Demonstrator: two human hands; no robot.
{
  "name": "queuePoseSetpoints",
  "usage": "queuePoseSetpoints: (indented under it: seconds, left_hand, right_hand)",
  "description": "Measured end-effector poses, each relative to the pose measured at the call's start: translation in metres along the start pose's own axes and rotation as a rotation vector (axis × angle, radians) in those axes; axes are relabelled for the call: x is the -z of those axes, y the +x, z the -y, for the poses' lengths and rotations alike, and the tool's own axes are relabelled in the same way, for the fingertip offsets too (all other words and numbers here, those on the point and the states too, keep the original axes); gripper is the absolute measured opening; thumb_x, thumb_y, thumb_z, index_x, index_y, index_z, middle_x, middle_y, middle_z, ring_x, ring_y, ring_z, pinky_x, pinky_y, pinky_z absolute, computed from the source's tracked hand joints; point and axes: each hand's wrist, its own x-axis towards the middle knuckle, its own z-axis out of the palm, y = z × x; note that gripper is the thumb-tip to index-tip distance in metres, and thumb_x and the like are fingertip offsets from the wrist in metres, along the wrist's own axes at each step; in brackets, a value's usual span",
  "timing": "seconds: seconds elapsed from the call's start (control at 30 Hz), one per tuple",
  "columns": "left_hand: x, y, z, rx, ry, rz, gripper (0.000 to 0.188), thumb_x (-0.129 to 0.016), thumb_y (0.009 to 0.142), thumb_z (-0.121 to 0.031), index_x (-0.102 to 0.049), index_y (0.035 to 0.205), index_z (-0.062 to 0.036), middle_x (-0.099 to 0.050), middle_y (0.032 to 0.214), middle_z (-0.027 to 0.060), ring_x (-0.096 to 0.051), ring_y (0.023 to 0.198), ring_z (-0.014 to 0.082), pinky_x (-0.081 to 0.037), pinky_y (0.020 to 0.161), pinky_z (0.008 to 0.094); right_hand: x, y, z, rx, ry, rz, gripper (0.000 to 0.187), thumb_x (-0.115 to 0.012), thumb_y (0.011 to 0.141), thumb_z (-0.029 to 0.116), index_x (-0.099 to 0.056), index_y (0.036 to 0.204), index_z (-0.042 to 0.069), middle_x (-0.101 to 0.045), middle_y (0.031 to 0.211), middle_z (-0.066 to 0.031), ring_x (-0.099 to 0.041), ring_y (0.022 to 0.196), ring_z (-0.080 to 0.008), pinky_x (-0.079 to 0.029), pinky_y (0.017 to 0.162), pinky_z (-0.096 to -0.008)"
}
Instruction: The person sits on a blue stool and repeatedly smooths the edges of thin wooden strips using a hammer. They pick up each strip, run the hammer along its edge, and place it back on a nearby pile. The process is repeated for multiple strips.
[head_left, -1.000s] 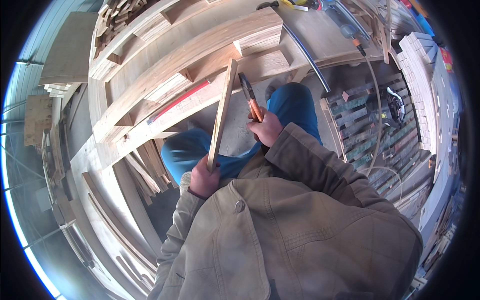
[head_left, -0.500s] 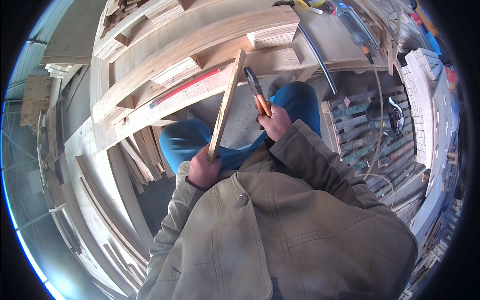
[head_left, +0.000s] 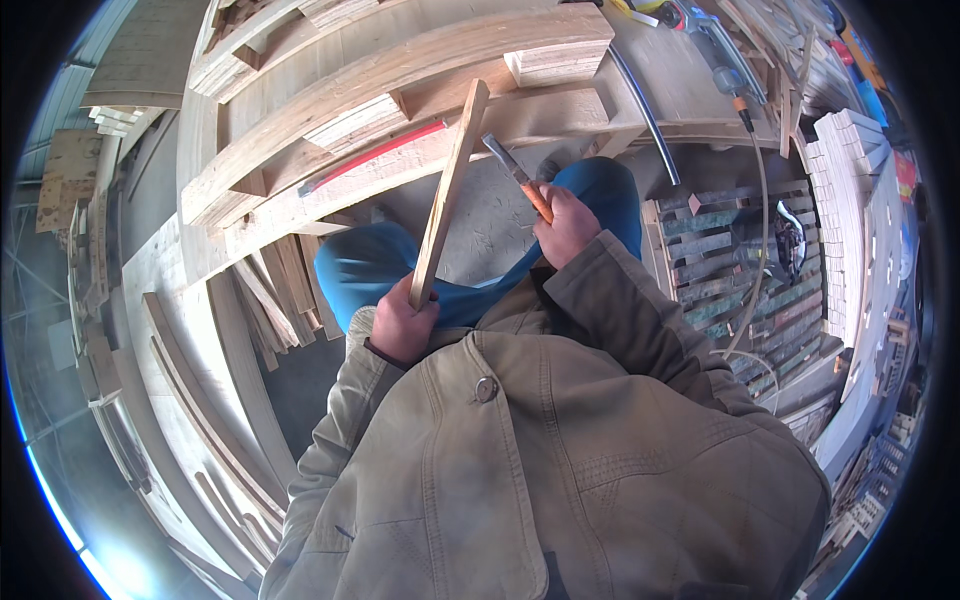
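**Inspector:** Workshop setting, grey floor, timber stacked on every side. Start with what is nearest.

**Assistant:** Nearest is the person's olive jacket (head_left: 560, 470), filling the lower half of the view. Just beyond it the left hand (head_left: 403, 325) is clenched around the lower end of a thin wooden strip (head_left: 447, 195), fingers fully wrapped. The strip rises tilted, over the blue trousers (head_left: 370, 265), its top end in front of the big curved wooden frame (head_left: 400, 90).

**Inspector:** Right hand?

**Assistant:** The right hand (head_left: 568, 222) is closed on the orange handle of a hammer (head_left: 517, 175). Its metal head points up and left, close to the strip; I cannot tell whether they touch.

**Inspector:** Anything obscured?

**Assistant:** The fingertips of both hands are hidden, curled under. The strip's bottom end is lost inside the left fist. Most of the hammer's handle is covered by the right palm.

**Inspector:** Farther out?

**Assistant:** A red rod (head_left: 375, 157) lies along the frame. A pallet of slats (head_left: 735, 260) sits on the right, a thin hose (head_left: 757, 230) draped over it. Loose offcuts (head_left: 275, 300) lie left of the knee.
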Motion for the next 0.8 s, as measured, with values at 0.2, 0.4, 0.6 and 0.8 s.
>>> queuePoseSetpoints:
  seconds: [0.2, 0.4, 0.6, 0.8]
  left_hand:
    - [0.002, 0.001, -0.005, 0.031, -0.011, 0.021, 0.021, -0.069, 0.086, -0.009, -0.065, 0.106, -0.0014, -0.068, 0.085, 0.0053, -0.064, 0.078, 0.0121, -0.052, 0.072, 0.0311]
    - [0.003, 0.001, -0.009, 0.052, -0.054, 0.012, 0.020, -0.070, 0.086, -0.010, -0.065, 0.104, -0.0013, -0.068, 0.084, 0.0049, -0.063, 0.078, 0.0121, -0.051, 0.072, 0.0308]
    - [0.004, 0.001, -0.011, 0.042, -0.068, 0.004, 0.019, -0.070, 0.086, -0.011, -0.066, 0.102, -0.0010, -0.067, 0.084, 0.0050, -0.062, 0.077, 0.0121, -0.050, 0.072, 0.0309]
    - [0.004, 0.000, -0.012, 0.051, -0.065, 0.001, 0.020, -0.070, 0.086, -0.011, -0.066, 0.103, -0.0003, -0.068, 0.086, 0.0057, -0.062, 0.079, 0.0128, -0.051, 0.073, 0.0315]
  right_hand:
    - [0.002, 0.000, 0.003, 0.039, -0.049, 0.044, 0.049, -0.066, 0.084, 0.007, -0.059, 0.133, 0.008, -0.064, 0.124, -0.0166, -0.065, 0.110, -0.0380, -0.055, 0.093, -0.0443]
    - [0.004, -0.001, 0.004, 0.088, -0.217, 0.069, 0.048, -0.064, 0.084, 0.006, -0.060, 0.132, 0.008, -0.065, 0.123, -0.0158, -0.065, 0.111, -0.0379, -0.054, 0.093, -0.0450]
    - [-0.008, -0.004, -0.004, 0.038, -0.095, 0.087, 0.045, -0.063, 0.085, 0.006, -0.061, 0.130, 0.008, -0.065, 0.123, -0.0155, -0.065, 0.110, -0.0383, -0.054, 0.093, -0.0449]
    - [-0.011, 0.000, -0.008, -0.118, 0.116, 0.049, 0.037, -0.063, 0.087, 0.006, -0.063, 0.124, 0.007, -0.067, 0.115, -0.0184, -0.065, 0.106, -0.0389, -0.053, 0.089, -0.0436]
